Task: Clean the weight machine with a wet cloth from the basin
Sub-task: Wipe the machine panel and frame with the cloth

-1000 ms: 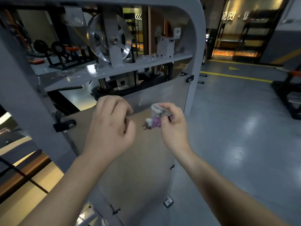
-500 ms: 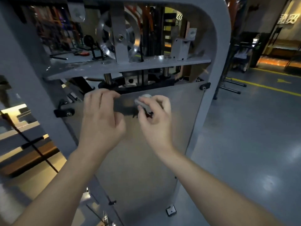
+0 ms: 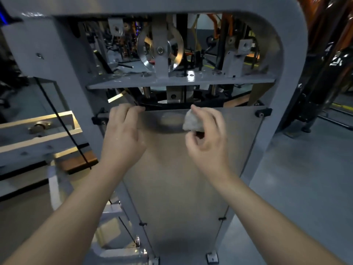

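Head view: the right hand (image 3: 208, 142) is pinching a balled cloth (image 3: 191, 121) between thumb and fingertips, holding it just under the top edge of the weight machine (image 3: 286, 54) panel (image 3: 181, 178). The left hand (image 3: 124, 134) is curling its fingers over that edge, hiding the tips. The cloth's underside is hidden by the thumb.

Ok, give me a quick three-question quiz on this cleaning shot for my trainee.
1. True or false: the right hand pinches a wadded cloth.
2. The left hand has its fingers curled over: A) a basin, B) the top edge of the panel, C) a floor stripe.
3. Fill in: the silver pulley sits ___ the panel.
Key: 1 true; 2 B; 3 above.
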A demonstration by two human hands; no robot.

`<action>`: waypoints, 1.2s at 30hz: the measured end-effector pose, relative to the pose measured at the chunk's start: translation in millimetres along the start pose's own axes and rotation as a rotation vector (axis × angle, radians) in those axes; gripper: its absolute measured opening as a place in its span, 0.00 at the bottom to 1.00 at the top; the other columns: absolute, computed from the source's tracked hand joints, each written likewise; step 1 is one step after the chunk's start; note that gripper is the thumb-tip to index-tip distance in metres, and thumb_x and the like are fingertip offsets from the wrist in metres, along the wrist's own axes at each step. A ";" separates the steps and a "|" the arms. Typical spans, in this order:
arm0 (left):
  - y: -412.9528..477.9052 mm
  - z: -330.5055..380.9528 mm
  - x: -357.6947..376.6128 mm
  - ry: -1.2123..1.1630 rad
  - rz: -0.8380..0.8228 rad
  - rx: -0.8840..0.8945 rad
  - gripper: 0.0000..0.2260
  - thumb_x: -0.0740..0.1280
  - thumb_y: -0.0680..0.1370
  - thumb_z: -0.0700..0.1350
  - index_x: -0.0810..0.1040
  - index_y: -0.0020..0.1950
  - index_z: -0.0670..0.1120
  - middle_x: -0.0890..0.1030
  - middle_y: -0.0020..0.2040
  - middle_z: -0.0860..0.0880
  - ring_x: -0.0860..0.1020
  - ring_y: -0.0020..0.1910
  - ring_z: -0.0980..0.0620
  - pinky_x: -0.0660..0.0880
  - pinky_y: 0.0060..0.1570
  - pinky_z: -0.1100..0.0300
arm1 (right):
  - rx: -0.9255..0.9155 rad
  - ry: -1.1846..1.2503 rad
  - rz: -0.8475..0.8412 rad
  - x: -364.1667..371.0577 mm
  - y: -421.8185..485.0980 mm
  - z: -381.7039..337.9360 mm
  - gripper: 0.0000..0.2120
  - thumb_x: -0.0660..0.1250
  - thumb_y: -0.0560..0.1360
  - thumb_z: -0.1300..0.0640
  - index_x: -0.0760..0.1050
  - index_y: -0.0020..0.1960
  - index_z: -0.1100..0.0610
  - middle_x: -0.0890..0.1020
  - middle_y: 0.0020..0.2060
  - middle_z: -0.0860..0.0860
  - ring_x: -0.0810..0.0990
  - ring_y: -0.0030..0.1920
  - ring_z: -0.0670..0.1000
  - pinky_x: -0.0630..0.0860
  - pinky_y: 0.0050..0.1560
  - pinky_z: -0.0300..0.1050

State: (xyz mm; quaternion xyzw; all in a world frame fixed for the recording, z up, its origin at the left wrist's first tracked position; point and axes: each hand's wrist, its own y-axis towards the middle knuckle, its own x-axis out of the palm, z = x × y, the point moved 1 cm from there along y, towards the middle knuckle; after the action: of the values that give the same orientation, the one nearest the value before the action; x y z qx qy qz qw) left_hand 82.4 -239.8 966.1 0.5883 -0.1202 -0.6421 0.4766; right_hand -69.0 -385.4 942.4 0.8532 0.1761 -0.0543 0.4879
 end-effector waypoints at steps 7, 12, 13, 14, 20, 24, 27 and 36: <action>0.1 -10.6 1.5 -0.006 0.020 0.073 0.23 0.59 0.72 0.30 0.78 0.65 0.36 0.75 0.55 0.41 0.69 0.58 0.42 0.76 0.57 0.44 | -0.127 -0.190 -0.096 37.6 -5.3 -8.7 0.23 0.69 0.73 0.70 0.79 0.68 0.60 0.77 0.63 0.54 0.74 0.62 0.56 0.71 0.66 0.43; 2.3 -21.9 -6.9 -0.042 -0.033 0.172 0.24 0.53 0.77 0.42 0.77 0.68 0.37 0.75 0.55 0.41 0.68 0.56 0.45 0.72 0.54 0.53 | -0.278 -0.311 -0.129 78.5 -6.8 -30.4 0.14 0.65 0.77 0.69 0.81 0.60 0.63 0.81 0.61 0.56 0.77 0.60 0.60 0.77 0.61 0.51; 2.1 -22.9 -9.2 -0.045 -0.045 0.179 0.24 0.54 0.76 0.41 0.76 0.69 0.37 0.75 0.55 0.42 0.68 0.56 0.45 0.71 0.54 0.54 | -0.332 -0.366 -0.136 82.1 -5.8 -31.2 0.11 0.65 0.78 0.69 0.82 0.57 0.64 0.81 0.59 0.57 0.77 0.59 0.60 0.78 0.59 0.53; 1.9 -24.1 -10.1 -0.047 -0.057 0.184 0.23 0.56 0.76 0.38 0.76 0.70 0.37 0.75 0.56 0.42 0.68 0.56 0.46 0.71 0.55 0.54 | -0.394 -0.425 -0.144 82.6 -4.4 -31.0 0.09 0.66 0.78 0.69 0.82 0.54 0.64 0.82 0.58 0.57 0.78 0.58 0.60 0.78 0.57 0.53; 0.2 -23.7 -12.9 -0.043 -0.100 0.170 0.27 0.66 0.74 0.33 0.73 0.74 0.38 0.74 0.59 0.43 0.68 0.60 0.45 0.72 0.61 0.50 | -0.271 -0.576 0.016 51.1 7.0 -25.7 0.10 0.63 0.78 0.67 0.82 0.53 0.62 0.81 0.55 0.57 0.74 0.59 0.58 0.78 0.56 0.51; -1.5 -27.4 -11.6 -0.064 -0.076 0.201 0.25 0.64 0.75 0.34 0.73 0.73 0.38 0.75 0.59 0.43 0.69 0.60 0.44 0.70 0.61 0.52 | -0.348 -0.594 -0.102 68.2 3.1 -38.4 0.10 0.64 0.78 0.66 0.82 0.56 0.64 0.80 0.60 0.59 0.73 0.65 0.59 0.78 0.58 0.53; -0.8 -30.5 -7.4 -0.080 -0.025 0.213 0.23 0.60 0.75 0.37 0.75 0.71 0.37 0.75 0.56 0.42 0.70 0.57 0.43 0.71 0.58 0.51 | -0.425 -0.600 -0.168 79.8 3.4 -41.3 0.09 0.63 0.81 0.66 0.81 0.55 0.65 0.80 0.62 0.59 0.72 0.68 0.59 0.79 0.60 0.53; -5.0 -23.4 -3.2 -0.052 -0.007 0.147 0.27 0.54 0.73 0.39 0.74 0.71 0.36 0.75 0.57 0.41 0.71 0.58 0.41 0.70 0.63 0.50 | -0.499 -0.710 -0.236 50.2 18.5 -27.6 0.10 0.70 0.76 0.68 0.82 0.57 0.62 0.80 0.61 0.56 0.73 0.66 0.57 0.78 0.54 0.46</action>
State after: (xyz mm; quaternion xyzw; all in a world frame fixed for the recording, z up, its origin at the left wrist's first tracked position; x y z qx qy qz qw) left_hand 99.9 -225.2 958.1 0.6052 -0.1774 -0.6484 0.4264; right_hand -17.8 -358.0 958.5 0.6120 0.1015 -0.3549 0.6994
